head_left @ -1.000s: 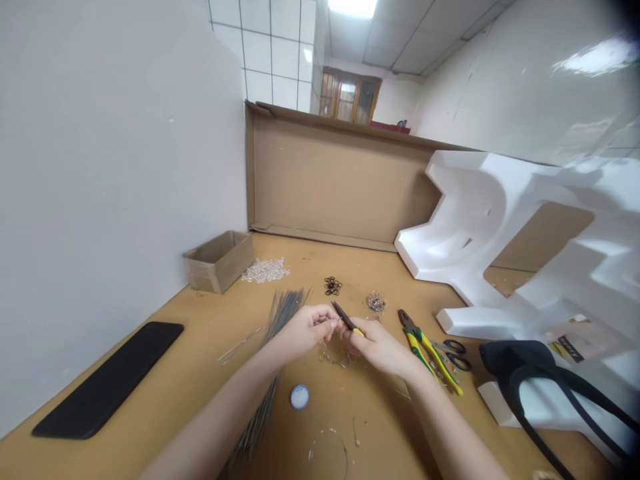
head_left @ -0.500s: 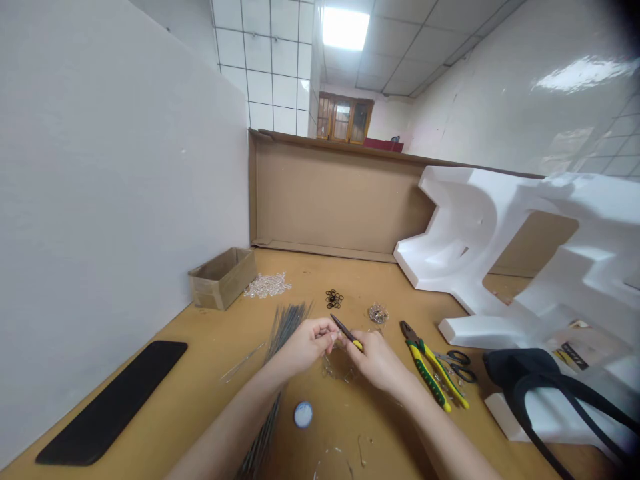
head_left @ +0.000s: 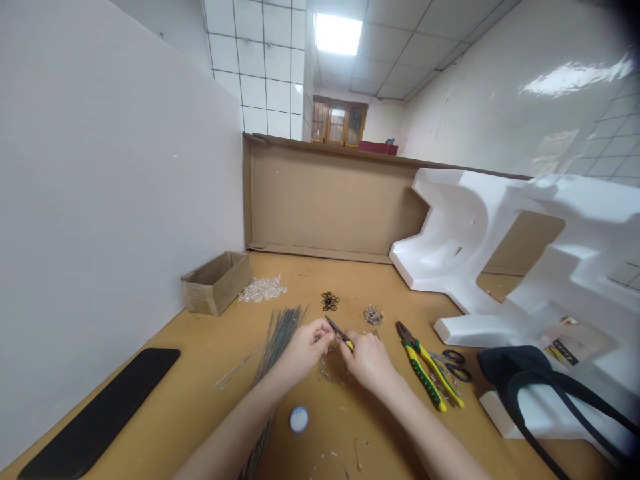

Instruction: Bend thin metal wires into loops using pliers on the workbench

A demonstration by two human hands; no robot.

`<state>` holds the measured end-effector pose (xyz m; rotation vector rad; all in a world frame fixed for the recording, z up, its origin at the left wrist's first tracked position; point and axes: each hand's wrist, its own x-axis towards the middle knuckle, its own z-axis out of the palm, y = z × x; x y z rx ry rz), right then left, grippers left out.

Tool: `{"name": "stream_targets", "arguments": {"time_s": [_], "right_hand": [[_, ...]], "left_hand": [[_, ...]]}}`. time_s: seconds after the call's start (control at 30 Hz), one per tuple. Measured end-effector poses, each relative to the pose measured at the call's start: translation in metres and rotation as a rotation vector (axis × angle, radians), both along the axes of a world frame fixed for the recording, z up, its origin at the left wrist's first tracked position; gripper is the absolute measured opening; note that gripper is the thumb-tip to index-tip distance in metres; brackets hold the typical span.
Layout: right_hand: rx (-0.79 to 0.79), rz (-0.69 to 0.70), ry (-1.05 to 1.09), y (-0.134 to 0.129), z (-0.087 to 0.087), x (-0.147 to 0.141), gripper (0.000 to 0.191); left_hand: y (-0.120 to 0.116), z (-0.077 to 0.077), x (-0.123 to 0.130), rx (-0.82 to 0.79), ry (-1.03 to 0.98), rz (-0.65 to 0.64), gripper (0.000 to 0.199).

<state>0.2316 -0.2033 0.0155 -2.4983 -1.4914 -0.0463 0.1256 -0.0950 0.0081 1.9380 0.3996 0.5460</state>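
**Small pliers held between both hands above a tan counter**

The small pliers [head_left: 339,332], with yellow grips and a dark nose, are held low at centre frame, just above the counter [head_left: 200,333]. The grips are enclosed by the curled fingers [head_left: 356,352] of the right hand [head_left: 367,363], and the nose is angled up and left towards the left hand [head_left: 307,347]. The left hand's fingers [head_left: 327,330] are pinched together beside the nose; whatever they hold is too small to be made out. A scatter of clear pieces [head_left: 333,370] lies below both hands.

A bundle of grey rods [head_left: 280,340] lies under the left wrist. Black rings [head_left: 329,301] and a small metal tangle [head_left: 373,315] lie just ahead of the hands, and clear beads [head_left: 263,290] lie beside a cardboard tray [head_left: 216,283]. Yellow-green pliers [head_left: 425,373] and scissors [head_left: 453,365] are set to the right.

Small pieces could be lost if the pinch slips, and the rods could be disturbed by the resting arm. A printed packet [head_left: 575,343] is seen at the right, but no writing can be read.
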Motion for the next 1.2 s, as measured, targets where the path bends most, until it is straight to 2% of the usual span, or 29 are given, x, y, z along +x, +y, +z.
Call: {"name": "stream_targets", "arguments": {"time_s": [0.07,0.23,0.3,0.37,0.47,0.63,0.7,0.8,1.0,1.2], "right_hand": [[-0.004,-0.015,0.007,0.000,0.000,0.000,0.038],[-0.007,-0.030,0.090,-0.001,-0.001,0.000,0.042],[-0.008,-0.005,0.156,-0.003,-0.001,0.002,0.041],[-0.002,0.043,0.240,-0.004,-0.001,0.005,0.039],[0.039,0.149,0.383,-0.004,0.001,0.010,0.032],[0.104,0.318,0.713,-0.002,0.006,0.014,0.028],[0.126,0.364,0.770,-0.003,0.007,0.014,0.029],[0.130,0.373,0.736,-0.004,0.007,0.015,0.028],[0.122,0.327,0.497,-0.006,0.010,0.012,0.028],[0.118,0.308,0.402,-0.007,0.013,0.009,0.028]], "left_hand": [[-0.003,-0.003,0.000,0.113,0.003,0.083,0.012],[-0.014,-0.008,-0.002,0.582,0.071,0.247,0.020],[-0.017,-0.009,-0.003,0.668,0.074,0.256,0.022],[-0.017,-0.010,-0.003,0.676,0.045,0.250,0.022],[-0.013,-0.008,-0.002,0.539,-0.028,0.238,0.021],[-0.007,-0.002,0.002,-0.065,-0.090,0.056,0.017],[-0.007,-0.001,0.003,-0.184,-0.097,0.027,0.016],[-0.007,0.001,0.004,-0.234,-0.094,0.027,0.016],[-0.008,0.002,0.004,-0.327,-0.089,0.036,0.016],[-0.008,0.003,0.004,-0.355,-0.073,0.038,0.016]]}}
